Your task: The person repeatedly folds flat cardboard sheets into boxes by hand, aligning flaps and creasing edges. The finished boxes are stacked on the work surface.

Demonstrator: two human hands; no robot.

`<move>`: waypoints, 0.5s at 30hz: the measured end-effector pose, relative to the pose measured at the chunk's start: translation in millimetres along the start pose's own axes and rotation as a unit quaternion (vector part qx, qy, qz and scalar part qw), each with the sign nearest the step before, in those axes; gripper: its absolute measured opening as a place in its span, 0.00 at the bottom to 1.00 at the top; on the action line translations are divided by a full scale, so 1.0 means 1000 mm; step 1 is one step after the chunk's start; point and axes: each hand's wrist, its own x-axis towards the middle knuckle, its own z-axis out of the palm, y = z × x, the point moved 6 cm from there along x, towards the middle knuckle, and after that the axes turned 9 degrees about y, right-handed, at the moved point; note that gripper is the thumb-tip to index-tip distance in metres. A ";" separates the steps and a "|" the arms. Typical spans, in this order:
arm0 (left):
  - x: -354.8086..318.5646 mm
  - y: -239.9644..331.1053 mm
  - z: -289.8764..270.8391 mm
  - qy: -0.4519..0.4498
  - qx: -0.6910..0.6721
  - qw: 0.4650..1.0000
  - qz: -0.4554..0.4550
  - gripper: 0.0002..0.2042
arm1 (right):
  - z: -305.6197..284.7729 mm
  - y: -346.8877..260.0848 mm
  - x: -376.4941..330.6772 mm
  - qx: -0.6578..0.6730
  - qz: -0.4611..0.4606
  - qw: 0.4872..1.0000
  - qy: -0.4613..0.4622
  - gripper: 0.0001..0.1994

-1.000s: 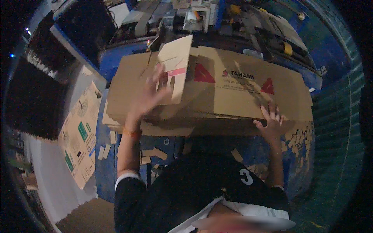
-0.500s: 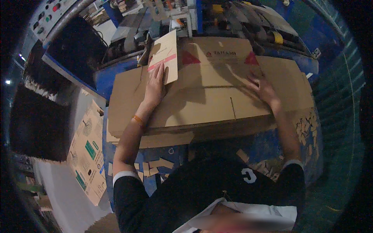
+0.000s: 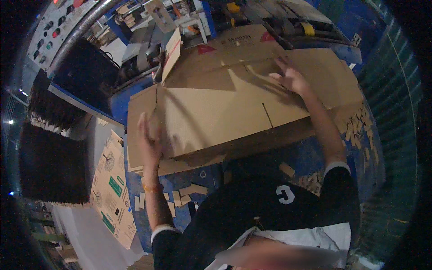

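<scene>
Cardboard sheet looks light but floppy; both hands, left and right, press flat, fingers spread, best gripped at opposite edges.

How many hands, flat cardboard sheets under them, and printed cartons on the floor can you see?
Hands: 2, the left hand and the right hand
Flat cardboard sheet on top of the stack: 1; the layers beneath cannot be counted
Printed cartons on the floor: 1
Total: 4
</scene>
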 end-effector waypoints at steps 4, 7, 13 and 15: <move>-0.085 -0.040 -0.038 0.266 0.044 0.938 -0.217 0.32 | -0.057 0.048 -0.063 0.052 0.235 0.970 0.023 0.23; -0.109 -0.045 -0.032 0.274 0.146 0.916 -0.253 0.35 | -0.072 0.060 -0.076 -0.029 0.273 0.961 0.024 0.19; -0.079 -0.054 -0.032 0.282 0.037 0.907 -0.312 0.39 | 0.019 -0.007 -0.015 0.068 0.141 0.927 -0.340 0.31; -0.073 -0.056 -0.041 0.308 0.077 0.891 -0.325 0.40 | 0.036 -0.024 0.020 0.076 0.135 0.939 -0.308 0.44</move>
